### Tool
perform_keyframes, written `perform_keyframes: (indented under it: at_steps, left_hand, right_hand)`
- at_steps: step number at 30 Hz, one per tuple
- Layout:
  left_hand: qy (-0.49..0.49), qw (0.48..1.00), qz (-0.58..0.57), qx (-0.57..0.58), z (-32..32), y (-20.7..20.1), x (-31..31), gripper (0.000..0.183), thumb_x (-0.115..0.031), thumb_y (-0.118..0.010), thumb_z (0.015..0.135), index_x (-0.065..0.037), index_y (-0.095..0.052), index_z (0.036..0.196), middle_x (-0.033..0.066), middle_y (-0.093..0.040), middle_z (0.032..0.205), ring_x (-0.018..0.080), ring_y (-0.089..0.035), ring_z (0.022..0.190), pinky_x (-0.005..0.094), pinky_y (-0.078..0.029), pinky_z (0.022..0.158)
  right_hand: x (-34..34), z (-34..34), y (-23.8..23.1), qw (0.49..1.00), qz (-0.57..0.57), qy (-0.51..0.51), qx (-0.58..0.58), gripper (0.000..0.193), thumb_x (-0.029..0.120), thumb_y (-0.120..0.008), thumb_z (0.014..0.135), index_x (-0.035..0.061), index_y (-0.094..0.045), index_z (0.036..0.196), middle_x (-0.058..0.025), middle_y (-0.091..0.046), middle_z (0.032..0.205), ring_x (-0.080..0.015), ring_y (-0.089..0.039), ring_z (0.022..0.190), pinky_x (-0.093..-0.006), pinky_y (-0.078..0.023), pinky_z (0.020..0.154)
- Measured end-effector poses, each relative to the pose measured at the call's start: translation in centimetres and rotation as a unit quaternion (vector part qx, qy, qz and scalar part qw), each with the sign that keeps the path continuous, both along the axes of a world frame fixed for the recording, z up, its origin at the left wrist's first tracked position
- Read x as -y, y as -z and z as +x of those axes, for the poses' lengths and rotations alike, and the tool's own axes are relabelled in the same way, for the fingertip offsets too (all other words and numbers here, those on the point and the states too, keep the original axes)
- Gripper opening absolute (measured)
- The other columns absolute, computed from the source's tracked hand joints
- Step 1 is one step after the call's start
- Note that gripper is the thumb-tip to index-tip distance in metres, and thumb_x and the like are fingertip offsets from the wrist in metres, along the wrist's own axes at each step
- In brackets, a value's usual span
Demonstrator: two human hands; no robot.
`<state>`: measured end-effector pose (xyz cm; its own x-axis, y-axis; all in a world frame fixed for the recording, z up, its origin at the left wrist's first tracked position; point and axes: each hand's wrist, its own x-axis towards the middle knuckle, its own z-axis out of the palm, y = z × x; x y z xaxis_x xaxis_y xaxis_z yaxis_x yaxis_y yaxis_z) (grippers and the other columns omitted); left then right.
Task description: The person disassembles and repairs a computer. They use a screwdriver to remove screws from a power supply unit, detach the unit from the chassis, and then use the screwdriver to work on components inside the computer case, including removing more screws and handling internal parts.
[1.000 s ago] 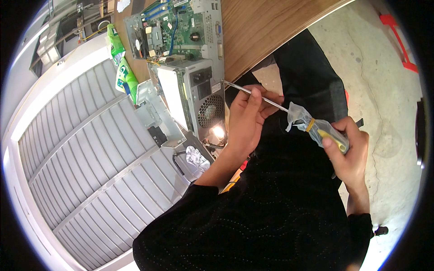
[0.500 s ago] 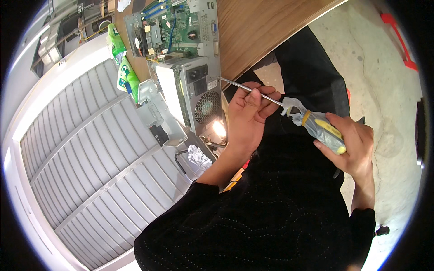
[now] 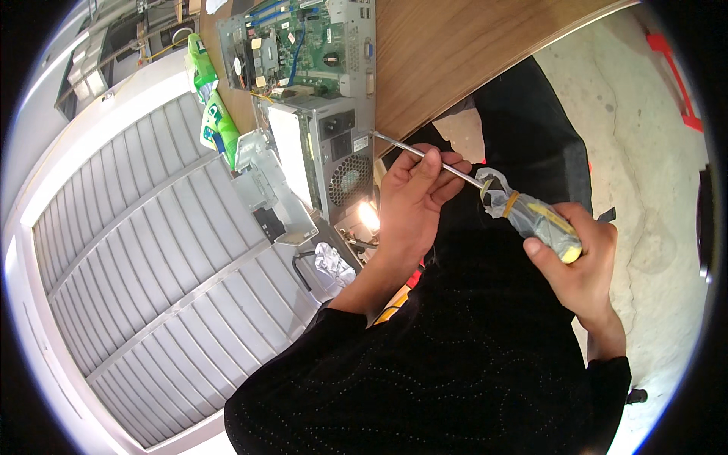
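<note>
A long screwdriver (image 3: 523, 213) with a yellow-and-dark handle wrapped in clear plastic lies across both my hands. My right hand (image 3: 582, 256) is closed round the end of its handle. With thumb and fingers, my left hand (image 3: 415, 201) pinches the metal shaft midway. The tip meets the edge of the computer case's back panel (image 3: 362, 125), beside the power supply (image 3: 341, 163) with its socket and round fan grille. Whether it sits in a screw cannot be made out. Above the power supply in the picture, the open case shows a green motherboard (image 3: 322, 53).
The case rests on a wooden table (image 3: 447, 53). Left of it lie a green packet (image 3: 216, 121) and a loose metal bracket (image 3: 265, 189). A bright lamp (image 3: 368, 216) glows below the fan grille, near a crumpled white wrapper (image 3: 334, 264).
My right hand has turned the screwdriver handle slightly, its grip shifting. The view has moved a little, so the case appears slightly further right. My left hand keeps its pinch on the shaft.
</note>
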<state>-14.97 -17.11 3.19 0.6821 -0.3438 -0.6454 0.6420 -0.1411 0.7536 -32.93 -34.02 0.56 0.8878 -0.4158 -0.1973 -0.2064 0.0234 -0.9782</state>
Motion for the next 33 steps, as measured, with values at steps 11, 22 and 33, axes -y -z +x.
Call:
perform_keyframes:
  at_steps: [11, 22, 33]
  left_hand:
    - [0.112, 0.994, 0.005, -0.004, -0.7, 0.3, -2.5, 0.033, -0.028, -0.048, 0.106, 0.001, -0.054, 0.119, 0.0217, -0.068, 0.114, 0.0320, -0.070, 0.102, 0.0371, -0.059, 0.087]
    - [-0.047, 0.989, 0.083, 0.113, -2.5, 1.7, -10.3, 0.034, -0.024, -0.054, 0.103, 0.000, -0.047, 0.126, 0.0201, -0.063, 0.121, 0.0301, -0.067, 0.107, 0.0367, -0.057, 0.085]
    - [-0.117, 0.914, 0.045, 0.385, -1.2, 4.4, -13.9, 0.082, -0.013, -0.075, 0.088, -0.001, -0.023, 0.151, 0.0229, -0.036, 0.148, 0.0319, -0.040, 0.137, 0.0453, -0.038, 0.111]
  right_hand:
    - [1.5, -5.4, 5.2, 0.952, 0.037, 0.281, 0.119, 0.080, 0.066, -0.075, 0.075, -0.0057, -0.058, 0.106, -0.0096, -0.060, 0.095, -0.0185, -0.063, 0.085, -0.0309, -0.052, 0.078]
    - [5.1, -1.2, 3.3, 0.877, 0.238, 0.273, 0.317, 0.077, 0.055, -0.084, 0.072, -0.0018, -0.055, 0.114, -0.0090, -0.054, 0.104, -0.0235, -0.050, 0.099, -0.0383, -0.047, 0.090]
    - [2.4, 13.2, -9.5, 0.971, -0.198, -0.036, 0.128, 0.036, 0.006, -0.071, 0.082, 0.0061, -0.062, 0.118, -0.0077, -0.064, 0.103, -0.0179, -0.062, 0.091, -0.0299, -0.049, 0.077]
